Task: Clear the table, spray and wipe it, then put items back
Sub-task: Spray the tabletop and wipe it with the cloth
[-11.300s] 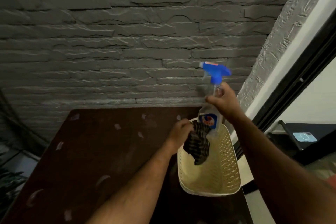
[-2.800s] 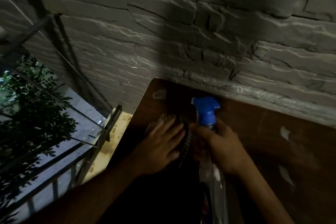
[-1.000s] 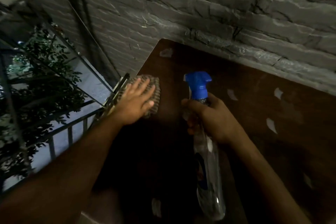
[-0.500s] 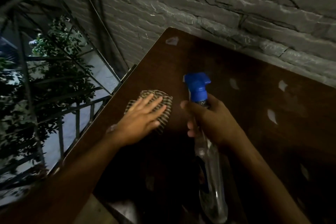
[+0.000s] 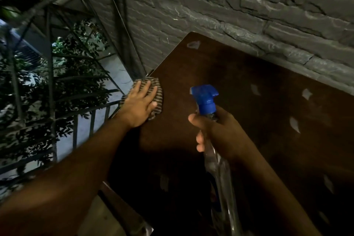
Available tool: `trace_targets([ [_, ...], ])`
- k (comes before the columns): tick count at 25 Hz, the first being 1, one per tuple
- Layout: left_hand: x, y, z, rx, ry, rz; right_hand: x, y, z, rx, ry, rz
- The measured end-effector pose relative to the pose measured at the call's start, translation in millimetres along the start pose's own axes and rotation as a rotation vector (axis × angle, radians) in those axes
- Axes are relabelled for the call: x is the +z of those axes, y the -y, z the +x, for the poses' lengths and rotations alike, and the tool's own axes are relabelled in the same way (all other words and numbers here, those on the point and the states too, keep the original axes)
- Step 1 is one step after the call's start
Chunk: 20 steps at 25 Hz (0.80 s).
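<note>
Cloth (image 5: 153, 90) under the flat left hand (image 5: 140, 104) has slid back out to the table (image 5: 249, 86) edge (wiping continues); right hand (image 5: 220, 132) grips the spray bottle (image 5: 206, 99).

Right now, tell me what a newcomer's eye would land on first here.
The bright blue trigger head of the spray bottle stands out mid-frame, held by its neck in the right hand. At the dark brown table's left edge, the left hand presses flat on a striped cloth. A grey brick wall runs behind.
</note>
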State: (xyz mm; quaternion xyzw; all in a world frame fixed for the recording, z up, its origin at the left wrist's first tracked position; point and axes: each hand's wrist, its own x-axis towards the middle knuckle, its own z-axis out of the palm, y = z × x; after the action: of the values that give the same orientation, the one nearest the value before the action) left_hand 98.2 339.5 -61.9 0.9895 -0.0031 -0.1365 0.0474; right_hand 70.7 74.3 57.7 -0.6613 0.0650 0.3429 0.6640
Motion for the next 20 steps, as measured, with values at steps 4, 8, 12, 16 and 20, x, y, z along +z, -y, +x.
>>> trace_targets([
  [4,34,-21,-48,0.31,0.027,-0.018,11,0,-5,0.013,0.006,0.005],
  [8,3,-7,-15,0.014,0.031,-0.026,23,-1,-13,-0.02,0.006,-0.01],
  [12,30,-12,-66,0.269,0.051,-0.044,33,-6,-15,0.016,0.034,0.024],
  [16,-1,13,-2,0.005,-0.012,-0.083,50,-18,-14,-0.01,0.007,-0.04],
  [20,35,11,-55,0.314,-0.005,-0.072,61,-32,-8,0.031,-0.006,-0.016],
])
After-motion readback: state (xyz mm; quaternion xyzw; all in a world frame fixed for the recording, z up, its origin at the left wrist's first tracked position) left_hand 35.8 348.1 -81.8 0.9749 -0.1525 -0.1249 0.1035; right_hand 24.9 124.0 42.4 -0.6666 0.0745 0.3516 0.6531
